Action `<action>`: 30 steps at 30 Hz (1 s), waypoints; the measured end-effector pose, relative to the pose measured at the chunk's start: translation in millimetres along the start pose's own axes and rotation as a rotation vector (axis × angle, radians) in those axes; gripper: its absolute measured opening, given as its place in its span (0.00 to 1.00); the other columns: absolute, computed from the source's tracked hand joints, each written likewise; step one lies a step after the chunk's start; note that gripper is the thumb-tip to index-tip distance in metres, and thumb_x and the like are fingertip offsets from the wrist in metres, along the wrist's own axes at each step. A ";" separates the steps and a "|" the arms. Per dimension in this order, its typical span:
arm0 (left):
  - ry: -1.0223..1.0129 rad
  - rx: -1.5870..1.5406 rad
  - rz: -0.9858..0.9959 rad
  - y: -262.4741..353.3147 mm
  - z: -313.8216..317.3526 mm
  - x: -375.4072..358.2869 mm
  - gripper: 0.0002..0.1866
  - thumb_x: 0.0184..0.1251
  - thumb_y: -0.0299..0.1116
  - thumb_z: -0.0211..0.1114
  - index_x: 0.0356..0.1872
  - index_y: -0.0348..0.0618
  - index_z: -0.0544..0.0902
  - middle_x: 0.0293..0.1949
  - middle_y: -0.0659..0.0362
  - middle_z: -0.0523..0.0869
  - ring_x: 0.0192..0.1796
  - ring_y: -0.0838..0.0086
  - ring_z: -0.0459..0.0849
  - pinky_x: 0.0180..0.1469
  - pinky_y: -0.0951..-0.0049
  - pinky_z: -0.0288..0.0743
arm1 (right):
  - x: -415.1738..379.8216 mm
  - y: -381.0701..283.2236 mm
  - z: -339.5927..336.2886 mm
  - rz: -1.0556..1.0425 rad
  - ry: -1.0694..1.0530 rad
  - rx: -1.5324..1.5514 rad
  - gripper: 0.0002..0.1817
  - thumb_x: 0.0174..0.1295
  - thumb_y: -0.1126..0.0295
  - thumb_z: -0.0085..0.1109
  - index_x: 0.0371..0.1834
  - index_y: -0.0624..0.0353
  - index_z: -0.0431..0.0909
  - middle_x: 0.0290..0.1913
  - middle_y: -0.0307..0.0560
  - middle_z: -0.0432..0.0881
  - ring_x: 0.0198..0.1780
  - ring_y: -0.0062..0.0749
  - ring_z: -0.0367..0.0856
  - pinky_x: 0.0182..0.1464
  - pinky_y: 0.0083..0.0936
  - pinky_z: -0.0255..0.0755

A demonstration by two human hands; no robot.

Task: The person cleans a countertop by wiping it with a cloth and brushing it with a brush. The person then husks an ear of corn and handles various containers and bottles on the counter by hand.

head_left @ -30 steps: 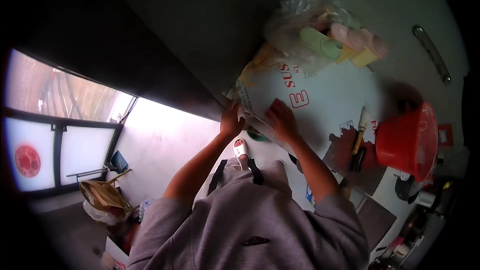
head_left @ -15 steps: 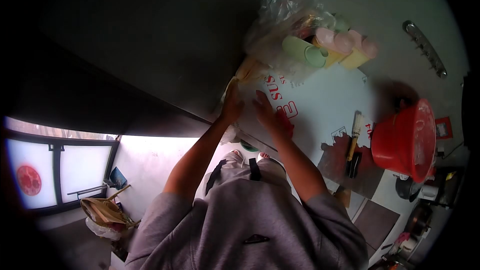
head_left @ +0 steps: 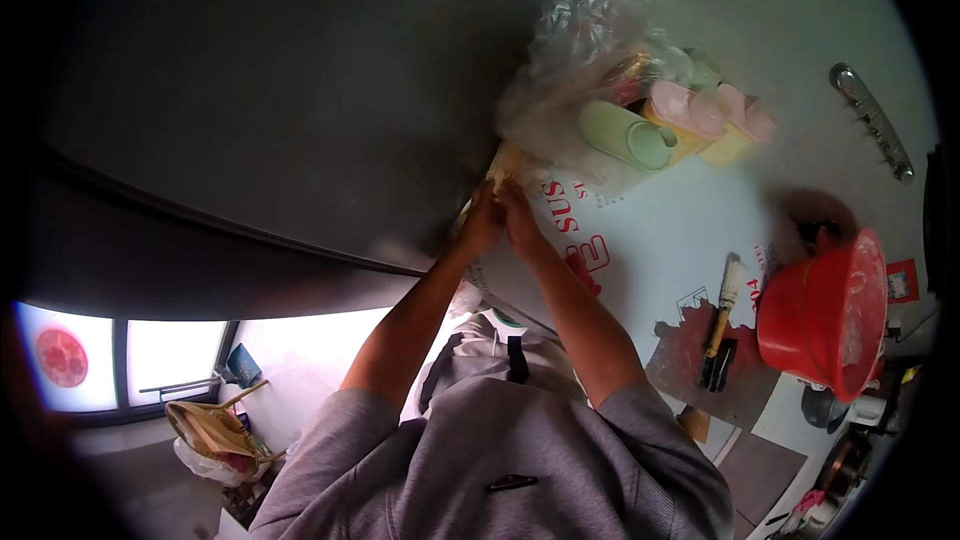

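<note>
Both hands meet at the near-left corner of a white printed sheet [head_left: 650, 230] that lies flat on the bench [head_left: 800, 20]. The left hand [head_left: 482, 223] and right hand [head_left: 520, 215] are pressed side by side, touching each other, with the fingers curled down onto the sheet's yellowish corner [head_left: 503, 172] at the bench's edge. The view is too blurred to tell whether the fingers pinch the corner or only press on it. The sheet bears red letters [head_left: 578, 232] just beside the right wrist and spreads away from the hands toward the right.

At the sheet's far edge, near the hands, lies a crumpled clear plastic bag [head_left: 580, 50] with a cluster of pastel cups on their sides: a green one [head_left: 625, 135], pink ones [head_left: 705, 110] and a yellow one [head_left: 722, 145], touching each other. Farther right on the sheet a brush [head_left: 722, 305] lies over a dark reddish patch [head_left: 690, 355]. Just beside it stands a red bucket [head_left: 825, 310]. A metal strip [head_left: 872, 120] lies on the bare bench, well apart from the hands.

The person wears a grey short-sleeved top [head_left: 500, 460]. Below the bench edge, a window [head_left: 130, 360] shows at lower left, with a heap of bags [head_left: 215, 435] on the floor near it.
</note>
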State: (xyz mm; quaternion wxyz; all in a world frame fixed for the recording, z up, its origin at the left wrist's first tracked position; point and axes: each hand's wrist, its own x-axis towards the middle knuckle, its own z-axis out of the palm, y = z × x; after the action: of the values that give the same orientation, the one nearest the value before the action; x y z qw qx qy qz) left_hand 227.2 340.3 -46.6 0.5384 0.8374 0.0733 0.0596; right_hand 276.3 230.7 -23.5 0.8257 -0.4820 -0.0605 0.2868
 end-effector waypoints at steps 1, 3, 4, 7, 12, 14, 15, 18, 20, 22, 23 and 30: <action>0.021 0.036 0.029 1.2 0.8 -4.6 0.38 0.58 0.22 0.61 0.72 0.36 0.57 0.63 0.42 0.67 0.63 0.52 0.72 0.65 0.60 0.67 | -3.4 2.0 0.7 0.022 0.039 -0.004 0.19 0.68 0.65 0.52 0.61 0.57 0.71 0.54 0.42 0.76 0.57 0.26 0.71 0.61 0.25 0.63; 0.100 0.155 0.091 9.7 5.4 -15.5 0.35 0.60 0.26 0.63 0.69 0.36 0.61 0.61 0.40 0.69 0.60 0.48 0.74 0.61 0.58 0.71 | -10.7 2.4 0.2 0.024 0.087 -0.054 0.19 0.67 0.66 0.52 0.60 0.58 0.72 0.52 0.42 0.76 0.55 0.26 0.71 0.60 0.24 0.63; 0.126 0.186 0.103 16.7 6.1 -21.2 0.33 0.60 0.27 0.64 0.67 0.36 0.63 0.60 0.39 0.70 0.58 0.46 0.74 0.59 0.56 0.72 | -16.7 1.8 0.5 0.008 0.093 -0.097 0.19 0.67 0.66 0.51 0.60 0.58 0.72 0.51 0.41 0.76 0.54 0.26 0.71 0.60 0.24 0.63; 0.098 0.136 0.014 33.1 -1.1 -39.6 0.27 0.61 0.30 0.64 0.61 0.36 0.68 0.55 0.38 0.74 0.56 0.42 0.76 0.56 0.54 0.74 | -39.5 1.0 5.2 -0.030 0.133 -0.184 0.20 0.66 0.66 0.51 0.60 0.60 0.71 0.49 0.40 0.76 0.52 0.26 0.72 0.56 0.25 0.66; 0.102 0.122 -0.028 40.8 -9.6 -68.9 0.21 0.55 0.27 0.62 0.52 0.37 0.73 0.45 0.37 0.81 0.52 0.40 0.77 0.53 0.50 0.73 | -86.1 5.1 10.3 0.098 0.208 -0.245 0.23 0.63 0.68 0.52 0.61 0.63 0.70 0.43 0.41 0.78 0.42 0.25 0.76 0.45 0.23 0.71; 0.052 0.233 -0.189 45.9 -13.1 -77.0 0.23 0.51 0.25 0.61 0.52 0.36 0.74 0.44 0.38 0.81 0.49 0.40 0.78 0.53 0.50 0.74 | -90.3 35.1 -12.9 0.025 0.116 -0.439 0.22 0.62 0.69 0.52 0.60 0.63 0.71 0.40 0.41 0.79 0.37 0.23 0.76 0.41 0.22 0.72; 0.026 0.288 -0.270 47.9 -13.7 -80.4 0.24 0.50 0.24 0.60 0.52 0.36 0.74 0.44 0.39 0.82 0.48 0.40 0.79 0.52 0.50 0.74 | -93.7 36.1 -14.3 0.017 0.097 -0.519 0.22 0.62 0.69 0.52 0.59 0.63 0.72 0.38 0.41 0.79 0.35 0.23 0.77 0.39 0.21 0.72; 0.165 0.426 -0.068 37.8 -7.6 -88.8 0.24 0.52 0.26 0.63 0.54 0.36 0.75 0.42 0.43 0.83 0.47 0.48 0.83 0.50 0.54 0.77 | -105.3 4.9 12.2 0.117 0.158 -0.573 0.18 0.62 0.71 0.52 0.56 0.62 0.74 0.35 0.41 0.80 0.33 0.21 0.77 0.38 0.20 0.72; 0.193 0.052 -0.143 44.9 -5.1 -93.6 0.24 0.54 0.29 0.65 0.55 0.35 0.75 0.40 0.48 0.84 0.45 0.58 0.84 0.47 0.60 0.79 | -103.8 12.9 13.3 0.121 0.141 -0.497 0.17 0.62 0.70 0.52 0.53 0.62 0.76 0.35 0.40 0.81 0.34 0.20 0.77 0.38 0.21 0.73; 0.162 -0.255 -0.268 49.3 -7.0 -96.0 0.23 0.56 0.31 0.67 0.54 0.35 0.77 0.39 0.53 0.85 0.42 0.66 0.85 0.44 0.66 0.79 | -98.2 26.7 7.8 0.143 0.121 -0.410 0.16 0.61 0.70 0.53 0.51 0.62 0.77 0.35 0.40 0.81 0.35 0.20 0.78 0.38 0.21 0.73; 0.117 -0.373 -0.354 47.7 -11.0 -95.9 0.21 0.58 0.32 0.68 0.53 0.35 0.78 0.38 0.55 0.86 0.40 0.70 0.85 0.42 0.69 0.79 | -95.1 33.2 3.3 0.157 0.111 -0.364 0.16 0.61 0.69 0.54 0.51 0.62 0.77 0.35 0.40 0.81 0.35 0.21 0.78 0.39 0.21 0.73; 0.032 -0.605 -0.509 50.9 -21.6 -110.3 0.14 0.67 0.33 0.65 0.49 0.37 0.80 0.41 0.57 0.85 0.41 0.75 0.85 0.43 0.74 0.79 | -121.0 -7.5 26.6 0.077 0.094 -0.481 0.08 0.58 0.71 0.53 0.35 0.64 0.77 0.32 0.51 0.82 0.35 0.40 0.81 0.39 0.34 0.72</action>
State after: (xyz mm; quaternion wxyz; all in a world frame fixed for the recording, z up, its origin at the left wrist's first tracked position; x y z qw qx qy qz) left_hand 118.1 318.2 6.3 0.7571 0.5949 0.2663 -0.0439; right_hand 169.2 183.8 18.2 0.6774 -0.6795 -0.0703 0.2728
